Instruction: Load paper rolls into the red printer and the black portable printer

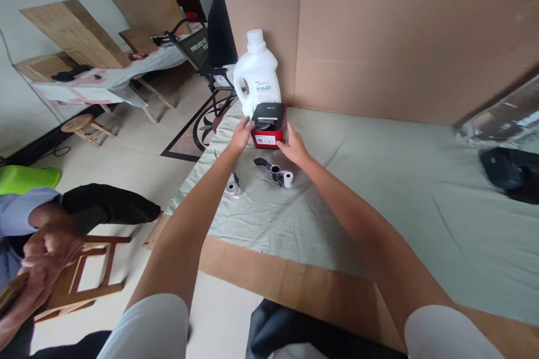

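A small red and black receipt printer (265, 141) stands at the far part of the cloth-covered table, its dark top facing up and a white label on its front. My left hand (241, 133) grips its left side. On the opposite side, my right hand (295, 147) holds it, thumb at the front right corner and fingers along the side. In front of the printer lie a white paper roll (288, 179), a dark-rimmed roll (275, 169) with dark wrapping, and another white paper roll (232, 187) near my left forearm.
Behind the printer stands a white detergent jug (257, 76) against a cardboard panel (379, 39). A black object (511, 171) lies at the table's right. Another person's hands (48, 258) show at lower left, beside a wooden chair (90, 277). A folding chair (193, 47) stands beyond the table.
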`<state>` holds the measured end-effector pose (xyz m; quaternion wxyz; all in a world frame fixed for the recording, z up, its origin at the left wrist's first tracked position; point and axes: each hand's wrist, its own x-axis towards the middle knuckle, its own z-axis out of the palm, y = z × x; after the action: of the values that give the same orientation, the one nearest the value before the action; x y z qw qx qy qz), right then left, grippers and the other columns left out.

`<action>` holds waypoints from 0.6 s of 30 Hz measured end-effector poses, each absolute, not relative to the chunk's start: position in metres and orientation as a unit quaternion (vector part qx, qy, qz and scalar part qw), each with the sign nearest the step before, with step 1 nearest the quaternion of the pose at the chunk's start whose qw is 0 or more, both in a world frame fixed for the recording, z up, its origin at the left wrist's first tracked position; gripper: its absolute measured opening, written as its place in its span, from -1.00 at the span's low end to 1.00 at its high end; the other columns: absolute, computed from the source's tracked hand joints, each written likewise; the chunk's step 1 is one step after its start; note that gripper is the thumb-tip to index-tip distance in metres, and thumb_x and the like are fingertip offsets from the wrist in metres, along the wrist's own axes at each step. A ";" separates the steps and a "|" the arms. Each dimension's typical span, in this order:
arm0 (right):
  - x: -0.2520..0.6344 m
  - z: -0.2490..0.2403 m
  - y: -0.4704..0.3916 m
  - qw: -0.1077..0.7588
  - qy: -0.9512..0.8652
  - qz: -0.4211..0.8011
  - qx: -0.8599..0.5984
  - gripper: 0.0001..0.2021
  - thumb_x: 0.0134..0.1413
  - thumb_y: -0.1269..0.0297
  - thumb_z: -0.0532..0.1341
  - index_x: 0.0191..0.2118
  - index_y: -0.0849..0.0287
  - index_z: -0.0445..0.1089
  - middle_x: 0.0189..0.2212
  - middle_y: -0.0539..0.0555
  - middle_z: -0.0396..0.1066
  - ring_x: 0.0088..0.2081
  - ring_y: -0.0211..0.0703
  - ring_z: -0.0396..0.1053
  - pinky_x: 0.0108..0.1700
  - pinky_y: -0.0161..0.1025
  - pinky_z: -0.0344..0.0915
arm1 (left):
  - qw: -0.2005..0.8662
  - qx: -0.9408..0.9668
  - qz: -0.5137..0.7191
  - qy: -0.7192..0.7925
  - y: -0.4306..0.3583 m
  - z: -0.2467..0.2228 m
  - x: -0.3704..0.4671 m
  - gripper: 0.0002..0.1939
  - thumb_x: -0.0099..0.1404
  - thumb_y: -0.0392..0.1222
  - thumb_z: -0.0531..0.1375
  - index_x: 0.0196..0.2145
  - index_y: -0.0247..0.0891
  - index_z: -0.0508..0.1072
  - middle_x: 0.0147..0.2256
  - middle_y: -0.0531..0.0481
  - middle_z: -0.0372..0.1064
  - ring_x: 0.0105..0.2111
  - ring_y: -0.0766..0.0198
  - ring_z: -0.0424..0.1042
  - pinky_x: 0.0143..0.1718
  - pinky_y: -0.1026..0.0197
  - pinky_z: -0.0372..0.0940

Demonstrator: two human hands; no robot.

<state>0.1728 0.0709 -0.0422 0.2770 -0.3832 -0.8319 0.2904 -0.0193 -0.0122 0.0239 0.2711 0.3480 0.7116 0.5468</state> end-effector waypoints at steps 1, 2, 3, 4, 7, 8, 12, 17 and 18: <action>0.191 -0.043 0.065 0.273 -0.822 0.294 -0.404 -0.15 0.24 0.14 0.26 0.56 0.22 0.01 0.44 0.33 0.26 0.43 0.38 0.19 0.42 0.33 0.20 | 0.201 0.366 0.569 0.709 -0.022 0.027 -0.012 -0.52 0.41 -0.12 0.20 0.26 -0.15 0.42 0.34 -0.14 0.38 0.30 0.03 0.40 0.39 0.00 0.24; 0.215 -0.045 0.059 0.273 -0.815 0.293 -0.419 -0.19 0.23 0.14 0.26 0.54 0.20 0.08 0.44 0.32 0.27 0.44 0.36 0.18 0.44 0.32 0.18 | 0.132 0.386 0.588 0.699 -0.035 0.030 -0.001 -0.52 0.43 -0.11 0.20 0.27 -0.13 0.40 0.36 -0.13 0.34 0.32 0.06 0.37 0.40 0.05 0.23; 0.244 -0.048 0.054 0.276 -0.813 0.282 -0.427 -0.22 0.21 0.14 0.26 0.51 0.18 0.14 0.42 0.31 0.29 0.44 0.34 0.18 0.45 0.32 0.15 | 0.072 0.408 0.600 0.684 -0.051 0.033 0.013 -0.54 0.47 -0.08 0.18 0.27 -0.12 0.38 0.37 -0.12 0.32 0.33 0.08 0.35 0.39 0.07 0.22; 0.278 -0.051 0.051 0.281 -0.813 0.269 -0.434 -0.26 0.19 0.15 0.27 0.46 0.14 0.21 0.39 0.29 0.32 0.43 0.32 0.21 0.46 0.33 0.14 | 0.031 0.434 0.601 0.670 -0.069 0.033 0.030 -0.57 0.50 -0.05 0.15 0.27 -0.10 0.38 0.34 -0.12 0.34 0.32 0.09 0.35 0.38 0.06 0.24; 0.398 -0.057 0.046 0.301 -0.785 0.202 -0.503 -0.40 0.13 0.17 0.27 0.31 0.06 0.36 0.28 0.29 0.42 0.35 0.31 0.28 0.41 0.43 0.13 | 0.024 0.573 0.528 0.627 -0.126 0.024 0.093 -0.66 0.57 -0.03 0.05 0.13 -0.13 0.49 0.13 -0.13 0.52 0.17 0.06 0.48 0.29 -0.02 0.33; 0.439 -0.056 0.047 0.303 -0.762 0.176 -0.545 -0.43 0.12 0.18 0.26 0.27 0.07 0.38 0.26 0.31 0.43 0.33 0.32 0.29 0.39 0.44 0.12 | 0.054 0.649 0.464 0.600 -0.142 0.018 0.116 -0.66 0.58 -0.02 0.03 0.09 -0.12 0.53 0.07 -0.13 0.57 0.11 0.07 0.52 0.27 -0.03 0.34; 0.578 -0.039 0.058 0.310 -0.631 0.060 -0.709 -0.40 0.11 0.26 0.28 0.28 0.24 0.36 0.28 0.50 0.33 0.33 0.36 0.17 0.34 0.34 0.02 | 0.133 0.837 0.184 0.498 -0.177 -0.015 0.194 -0.54 0.60 0.03 0.04 0.30 -0.12 0.47 0.36 -0.15 0.39 0.38 0.00 0.34 0.46 -0.13 0.13; 0.665 -0.019 0.087 0.295 -0.502 0.041 -0.812 0.15 -0.11 0.27 0.57 0.55 0.33 0.00 0.43 0.75 0.02 0.41 0.46 -0.02 0.27 0.31 -0.05 | 0.132 0.888 0.051 0.438 -0.185 -0.042 0.226 -0.39 0.67 0.09 -0.13 0.55 -0.08 0.12 0.57 0.00 -0.05 0.60 0.03 -0.16 0.59 -0.20 -0.28; 0.674 -0.018 0.094 0.285 -0.494 0.059 -0.819 0.24 -0.14 0.26 0.60 0.58 0.33 -0.08 0.43 0.77 0.00 0.41 0.46 -0.01 0.26 0.31 -0.04 | 0.126 0.890 0.043 0.436 -0.187 -0.044 0.226 -0.38 0.67 0.10 -0.15 0.56 -0.07 0.08 0.57 0.01 -0.06 0.60 0.04 -0.18 0.59 -0.19 -0.31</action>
<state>0.6737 0.0937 -0.0177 0.2852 -0.8191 -0.4942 0.0591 0.2255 -0.1870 -0.0436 0.1265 0.8899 0.4361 0.0433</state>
